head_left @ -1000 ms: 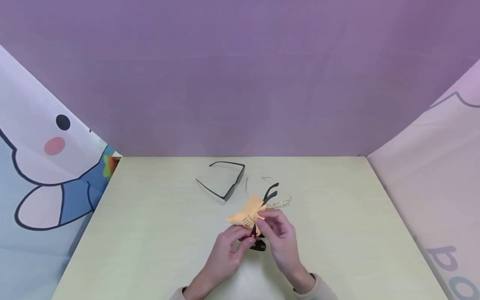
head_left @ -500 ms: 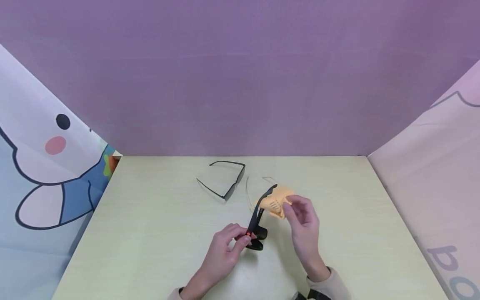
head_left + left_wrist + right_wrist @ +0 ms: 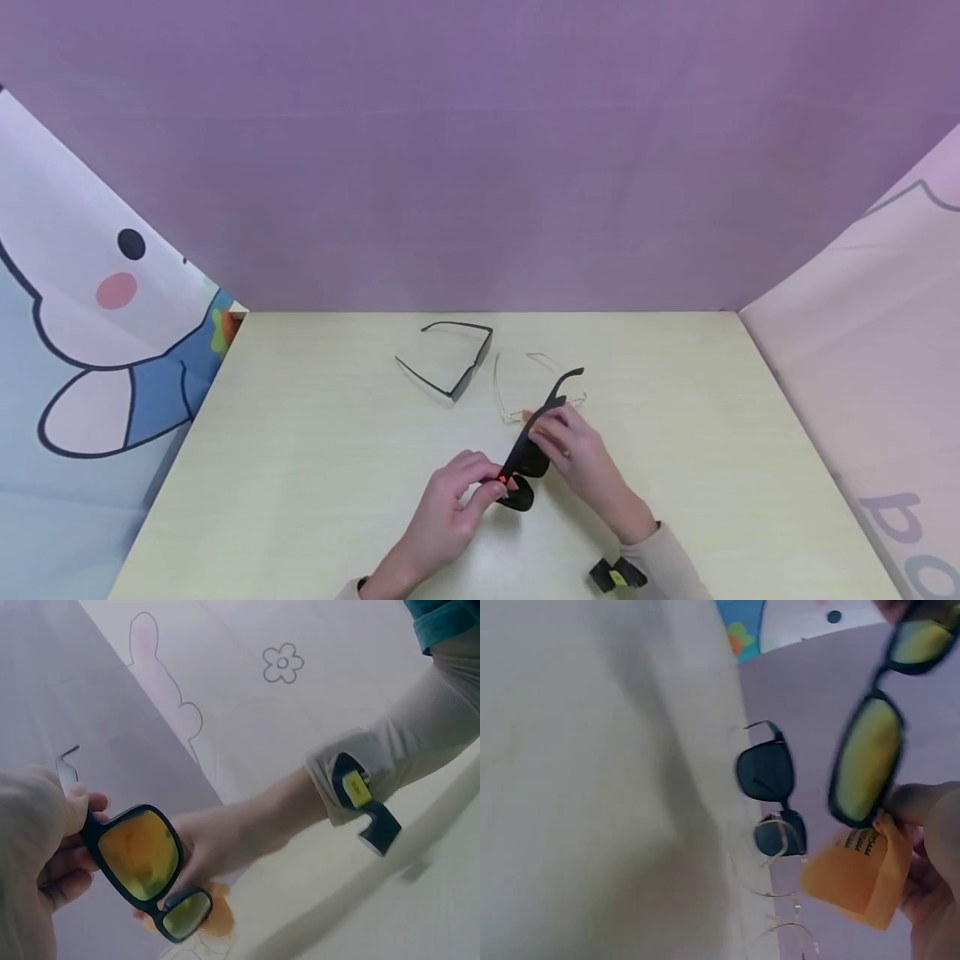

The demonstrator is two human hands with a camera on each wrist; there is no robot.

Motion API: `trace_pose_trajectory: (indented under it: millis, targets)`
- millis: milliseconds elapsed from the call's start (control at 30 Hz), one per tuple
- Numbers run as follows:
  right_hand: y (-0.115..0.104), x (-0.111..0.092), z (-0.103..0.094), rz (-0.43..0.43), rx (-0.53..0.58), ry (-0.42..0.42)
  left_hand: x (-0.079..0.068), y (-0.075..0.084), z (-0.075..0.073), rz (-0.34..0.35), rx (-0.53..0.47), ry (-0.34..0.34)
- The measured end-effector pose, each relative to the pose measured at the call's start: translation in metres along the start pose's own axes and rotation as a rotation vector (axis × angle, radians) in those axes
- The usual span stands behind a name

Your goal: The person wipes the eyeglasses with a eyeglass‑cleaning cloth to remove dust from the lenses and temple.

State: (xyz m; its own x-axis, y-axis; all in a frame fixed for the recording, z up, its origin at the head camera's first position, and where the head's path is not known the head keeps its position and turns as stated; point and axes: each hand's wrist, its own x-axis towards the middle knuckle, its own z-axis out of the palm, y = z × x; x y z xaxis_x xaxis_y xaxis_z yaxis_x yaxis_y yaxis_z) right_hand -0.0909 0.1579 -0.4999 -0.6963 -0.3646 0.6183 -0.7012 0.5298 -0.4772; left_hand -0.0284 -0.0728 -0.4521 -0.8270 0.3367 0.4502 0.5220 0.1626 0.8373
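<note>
My left hand [image 3: 450,500] pinches a pair of black sunglasses [image 3: 517,496] by one front corner near the hinge. Their arms are unfolded and point away from me, and the frame is tilted above the table. In the left wrist view the lenses [image 3: 141,855] look mirrored yellow-orange. My right hand [image 3: 588,462] grips an orange cleaning cloth [image 3: 855,881] with small dark print. Its fingers are at the far side of the sunglasses, right by the outer lens. From the head view the cloth is mostly hidden behind the fingers and the sunglasses' arm.
Dark-lensed sunglasses [image 3: 463,379] lie unfolded farther back on the pale table [image 3: 300,467]. Thin wire-rimmed glasses [image 3: 497,387] lie just beyond my right hand, partly covered by it. A purple backdrop [image 3: 480,167] closes off the back edge, with printed fabric on both sides.
My right hand drew the cloth off to the right, then came back left to the far side of the sunglasses. The left hand kept its hold; the sunglasses tilted slightly.
</note>
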Motion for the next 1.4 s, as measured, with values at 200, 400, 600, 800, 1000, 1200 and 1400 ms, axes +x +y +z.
trace_pose_trajectory:
  millis: [200, 400, 600, 800, 1000, 1200, 1400]
  targets:
    - [0.002, 0.0, 0.002, -0.075, -0.13, -0.033, -0.001, 0.003, 0.001, -0.029, 0.026, -0.023]
    - [0.013, 0.016, -0.01, 0.002, -0.2, 0.121, -0.002, 0.007, 0.002, 0.019, 0.008, -0.018]
    - [0.01, 0.014, -0.003, -0.053, -0.171, 0.078, -0.001, 0.009, 0.001, 0.029, 0.004, -0.022]
    - [0.001, -0.001, 0.006, -0.134, -0.191, -0.04, -0.001, 0.011, 0.0, -0.006, 0.007, -0.03]
    - [0.011, 0.016, -0.012, -0.044, -0.261, 0.148, -0.004, 0.011, 0.002, 0.026, 0.019, 0.001]
    - [0.01, 0.014, -0.008, -0.082, -0.251, 0.157, -0.003, 0.012, 0.003, 0.008, 0.002, -0.003]
    - [-0.002, -0.005, 0.009, -0.139, -0.209, -0.053, 0.0, 0.01, 0.004, 0.036, 0.001, -0.022]
